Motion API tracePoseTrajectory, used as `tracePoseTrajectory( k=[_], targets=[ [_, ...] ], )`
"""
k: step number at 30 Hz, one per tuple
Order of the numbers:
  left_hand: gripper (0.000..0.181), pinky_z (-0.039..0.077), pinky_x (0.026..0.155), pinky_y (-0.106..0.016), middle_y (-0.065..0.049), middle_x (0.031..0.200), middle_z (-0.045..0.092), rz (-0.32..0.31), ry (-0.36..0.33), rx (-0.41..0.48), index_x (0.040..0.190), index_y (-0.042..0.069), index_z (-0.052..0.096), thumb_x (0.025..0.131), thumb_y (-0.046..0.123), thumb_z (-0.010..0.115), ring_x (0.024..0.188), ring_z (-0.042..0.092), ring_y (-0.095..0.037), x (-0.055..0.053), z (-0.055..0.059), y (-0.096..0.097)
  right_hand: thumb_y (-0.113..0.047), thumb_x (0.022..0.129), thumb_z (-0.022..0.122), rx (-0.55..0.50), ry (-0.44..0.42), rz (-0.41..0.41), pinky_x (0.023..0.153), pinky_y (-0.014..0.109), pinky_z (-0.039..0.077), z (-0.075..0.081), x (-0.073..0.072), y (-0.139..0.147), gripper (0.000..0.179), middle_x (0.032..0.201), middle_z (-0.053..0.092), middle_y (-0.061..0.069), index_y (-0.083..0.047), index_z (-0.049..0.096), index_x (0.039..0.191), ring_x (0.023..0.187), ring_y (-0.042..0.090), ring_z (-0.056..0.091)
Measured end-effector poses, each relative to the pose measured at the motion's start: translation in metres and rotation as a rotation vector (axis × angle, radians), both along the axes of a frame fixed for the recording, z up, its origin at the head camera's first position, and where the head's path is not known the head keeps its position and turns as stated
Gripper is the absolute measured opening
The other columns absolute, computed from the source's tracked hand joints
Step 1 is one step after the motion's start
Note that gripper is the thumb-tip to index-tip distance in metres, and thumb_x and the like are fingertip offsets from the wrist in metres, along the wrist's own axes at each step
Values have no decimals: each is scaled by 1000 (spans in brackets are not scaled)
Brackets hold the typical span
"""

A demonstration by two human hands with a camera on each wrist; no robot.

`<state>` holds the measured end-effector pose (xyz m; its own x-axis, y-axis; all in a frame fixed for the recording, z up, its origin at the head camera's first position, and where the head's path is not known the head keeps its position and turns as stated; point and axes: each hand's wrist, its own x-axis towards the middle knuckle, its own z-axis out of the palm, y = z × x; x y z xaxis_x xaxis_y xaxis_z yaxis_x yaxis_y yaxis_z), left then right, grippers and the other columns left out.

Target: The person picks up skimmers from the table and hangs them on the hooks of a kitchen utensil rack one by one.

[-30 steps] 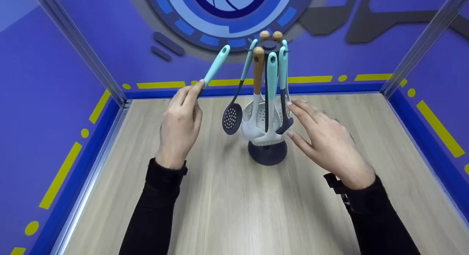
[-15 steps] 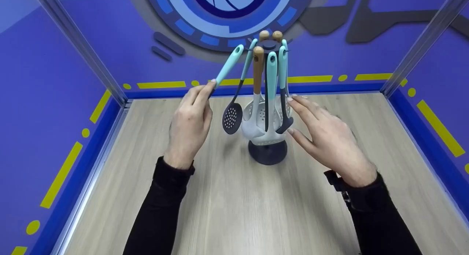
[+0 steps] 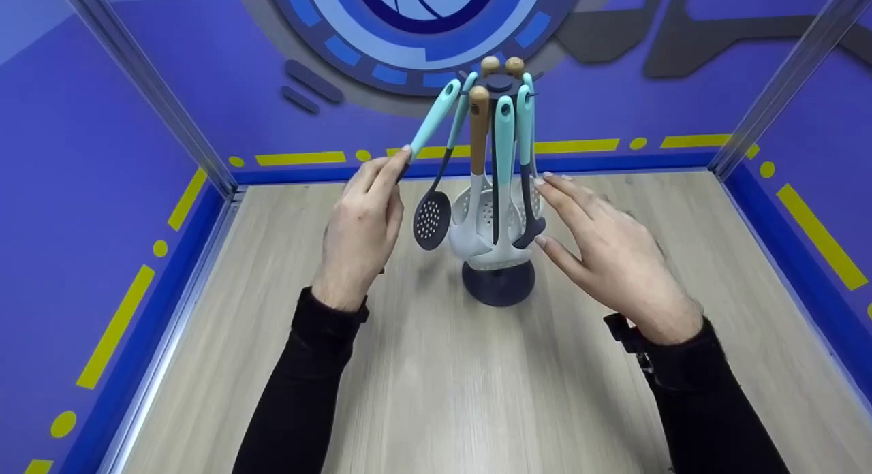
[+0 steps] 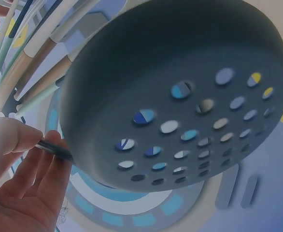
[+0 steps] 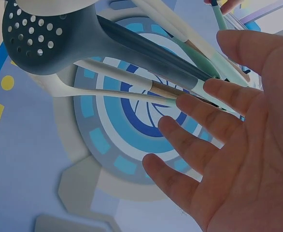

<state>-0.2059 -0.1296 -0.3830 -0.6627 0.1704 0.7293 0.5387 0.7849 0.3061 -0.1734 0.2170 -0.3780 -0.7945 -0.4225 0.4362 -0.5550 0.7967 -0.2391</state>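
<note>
My left hand (image 3: 364,218) pinches a skimmer (image 3: 434,116) by its dark shaft, just below the mint handle. The handle tilts up to the right, its tip close to the rack's top; whether they touch I cannot tell. In the left wrist view the skimmer's dark grey perforated head (image 4: 146,67) looms large; my hand mostly hides it from the head camera. Several utensils hang on a black rotating rack (image 3: 499,287), among them another dark skimmer (image 3: 431,220) and a white ladle (image 3: 469,242). Beside the rack my right hand (image 3: 606,253) has its fingers extended, holding nothing.
The rack stands on a wood-grain table (image 3: 436,392). Blue printed panels enclose the back and both sides, with a metal post (image 3: 153,86) in the left corner. Other hanging handles are mint or wooden (image 3: 479,137).
My left hand has carried the skimmer rightward, bringing its handle tip close to the rack. My right hand has barely moved, and the rack has kept its place.
</note>
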Motion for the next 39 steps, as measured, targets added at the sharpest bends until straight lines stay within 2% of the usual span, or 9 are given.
tracePoseTrajectory(
  k=[9, 20, 29, 39],
  targets=[
    [55, 67, 113, -42, -16, 141, 78, -21, -15, 14, 168, 11, 65, 115, -5, 63, 128, 79, -33, -3, -3, 4, -31, 114, 81, 5, -2, -3, 118, 74, 59, 0, -1, -1, 77, 184, 53, 10, -22, 45, 182, 163, 44, 60],
    [57, 67, 113, -40, -16, 140, 78, -25, -32, 2, 169, 12, 65, 115, -6, 65, 127, 79, -33, -4, -5, 11, -32, 114, 80, -3, -24, -5, 119, 75, 58, -1, -2, -2, 77, 186, 52, 9, -23, 45, 182, 164, 44, 59],
    [53, 67, 115, -38, -18, 143, 77, -118, -85, 99, 169, 8, 64, 117, 0, 67, 129, 79, -32, -9, -16, 18, -32, 115, 79, -15, -25, -7, 117, 75, 59, -2, -2, -2, 77, 185, 52, 7, -25, 44, 183, 164, 43, 60],
    [56, 69, 109, -34, -18, 144, 76, -140, -127, 137, 172, 10, 61, 116, 1, 70, 126, 80, -30, -10, -20, 26, -33, 115, 79, -19, -33, -5, 118, 75, 58, -2, -2, -2, 76, 185, 52, 7, -24, 45, 183, 164, 43, 60]
  ],
)
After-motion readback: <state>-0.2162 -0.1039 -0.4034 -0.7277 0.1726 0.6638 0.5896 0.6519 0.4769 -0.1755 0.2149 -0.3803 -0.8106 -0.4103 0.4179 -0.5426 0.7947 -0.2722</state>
